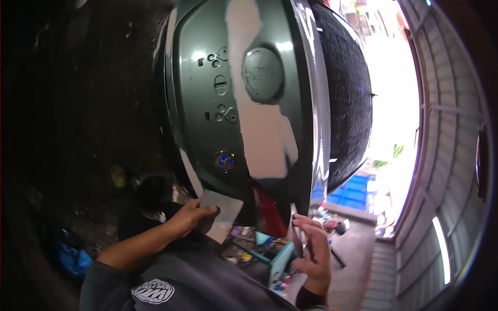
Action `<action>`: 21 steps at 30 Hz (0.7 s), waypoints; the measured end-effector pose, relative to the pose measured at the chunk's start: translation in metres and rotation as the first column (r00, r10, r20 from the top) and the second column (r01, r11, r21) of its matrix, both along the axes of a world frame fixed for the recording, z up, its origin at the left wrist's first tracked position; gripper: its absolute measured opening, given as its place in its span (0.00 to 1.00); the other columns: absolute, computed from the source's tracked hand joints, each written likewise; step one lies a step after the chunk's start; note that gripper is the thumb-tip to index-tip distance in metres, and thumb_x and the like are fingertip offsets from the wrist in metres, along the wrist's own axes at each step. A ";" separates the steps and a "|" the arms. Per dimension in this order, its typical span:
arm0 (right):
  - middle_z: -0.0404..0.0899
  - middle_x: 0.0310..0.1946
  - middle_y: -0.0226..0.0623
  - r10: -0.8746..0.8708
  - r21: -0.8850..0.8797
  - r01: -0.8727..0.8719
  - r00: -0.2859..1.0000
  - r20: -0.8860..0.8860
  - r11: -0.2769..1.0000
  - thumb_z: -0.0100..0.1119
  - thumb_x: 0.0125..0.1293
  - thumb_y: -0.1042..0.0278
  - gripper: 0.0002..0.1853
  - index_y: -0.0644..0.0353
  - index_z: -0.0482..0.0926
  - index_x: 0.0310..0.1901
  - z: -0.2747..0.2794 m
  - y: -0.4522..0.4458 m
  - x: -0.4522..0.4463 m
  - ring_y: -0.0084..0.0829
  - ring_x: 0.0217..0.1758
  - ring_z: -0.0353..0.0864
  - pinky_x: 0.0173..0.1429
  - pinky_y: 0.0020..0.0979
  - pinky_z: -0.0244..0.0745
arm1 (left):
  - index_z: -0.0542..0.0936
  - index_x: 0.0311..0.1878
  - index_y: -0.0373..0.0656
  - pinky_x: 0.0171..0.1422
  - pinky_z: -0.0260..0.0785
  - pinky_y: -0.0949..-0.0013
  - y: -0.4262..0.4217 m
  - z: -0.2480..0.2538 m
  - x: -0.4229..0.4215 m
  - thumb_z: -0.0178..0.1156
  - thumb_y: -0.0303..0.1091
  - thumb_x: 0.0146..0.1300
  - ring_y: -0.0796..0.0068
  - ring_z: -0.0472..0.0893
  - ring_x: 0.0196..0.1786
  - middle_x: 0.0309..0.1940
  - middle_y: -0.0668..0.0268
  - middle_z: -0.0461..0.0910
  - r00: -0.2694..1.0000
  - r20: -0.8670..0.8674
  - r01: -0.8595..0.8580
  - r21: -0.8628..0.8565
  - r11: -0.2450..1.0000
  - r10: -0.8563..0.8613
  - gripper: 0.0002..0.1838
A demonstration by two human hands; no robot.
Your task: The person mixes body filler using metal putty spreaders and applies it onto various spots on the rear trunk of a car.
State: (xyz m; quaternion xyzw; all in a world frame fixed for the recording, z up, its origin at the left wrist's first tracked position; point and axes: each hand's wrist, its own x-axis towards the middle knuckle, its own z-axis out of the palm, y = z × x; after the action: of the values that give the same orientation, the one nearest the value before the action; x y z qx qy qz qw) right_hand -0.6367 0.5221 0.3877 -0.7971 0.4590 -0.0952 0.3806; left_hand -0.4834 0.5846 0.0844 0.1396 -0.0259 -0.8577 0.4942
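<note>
My left hand (193, 217) pinches a pale flat sheet (228, 210), its thumb lying on the face. The sheet is beside the lower edge of a dark green car panel (202, 140). In my right hand (314, 251), a thin flat piece (296, 228) is gripped between thumb and fingers and seen nearly edge-on, close to a red tail light (270, 210). A beige smooth patch (262, 140) runs along the panel, past a round recess (263, 75). A blue and gold round emblem (225, 161) is on the panel.
The car's speckled rear window (347, 93) is right of the panel. Scattered items (337, 225) lie on the floor beyond my right hand. A teal object (281, 264) is between my arms, and a blue bag (75, 259) is at lower left. Corrugated metal (446, 129) lines the right.
</note>
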 end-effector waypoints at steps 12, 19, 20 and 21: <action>0.72 0.65 0.49 -0.581 -0.196 0.699 0.692 0.429 0.688 0.56 0.60 0.89 0.31 0.64 0.69 0.66 -0.132 0.139 -0.026 0.50 0.69 0.72 0.72 0.47 0.68 | 0.71 0.64 0.37 0.58 0.80 0.58 0.002 0.096 0.021 0.53 0.36 0.77 0.62 0.84 0.54 0.54 0.56 0.81 0.944 0.325 0.014 0.129 0.992 -0.056 0.19; 0.69 0.60 0.45 -0.367 -0.557 0.412 0.909 0.198 0.721 0.65 0.54 0.87 0.33 0.46 0.74 0.60 -0.161 0.183 0.007 0.54 0.67 0.70 0.69 0.51 0.70 | 0.70 0.63 0.37 0.58 0.79 0.58 0.028 0.104 -0.001 0.51 0.30 0.77 0.63 0.83 0.54 0.51 0.57 0.80 0.849 0.507 0.161 0.020 0.987 -0.149 0.16; 0.70 0.59 0.45 -0.437 -0.503 0.458 0.884 0.169 0.733 0.63 0.55 0.87 0.32 0.46 0.75 0.62 -0.179 0.200 -0.002 0.53 0.68 0.70 0.69 0.50 0.71 | 0.70 0.63 0.37 0.59 0.79 0.58 0.035 0.109 0.006 0.51 0.30 0.77 0.63 0.83 0.54 0.52 0.57 0.80 0.853 0.491 0.185 0.035 0.982 -0.178 0.16; 0.70 0.59 0.46 -0.487 -0.494 0.470 0.867 0.104 0.732 0.61 0.56 0.87 0.33 0.45 0.74 0.63 -0.187 0.215 -0.006 0.52 0.68 0.70 0.69 0.48 0.70 | 0.70 0.63 0.37 0.59 0.79 0.58 0.041 0.117 0.015 0.51 0.30 0.77 0.64 0.83 0.54 0.52 0.57 0.80 0.858 0.471 0.208 0.050 0.977 -0.207 0.16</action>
State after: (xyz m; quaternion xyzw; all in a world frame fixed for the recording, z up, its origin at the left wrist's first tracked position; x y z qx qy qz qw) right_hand -0.6424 0.7366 0.2010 -0.7246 0.6133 -0.2930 0.1143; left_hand -0.4686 0.6258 0.2018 0.3407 -0.1617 -0.8456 0.3779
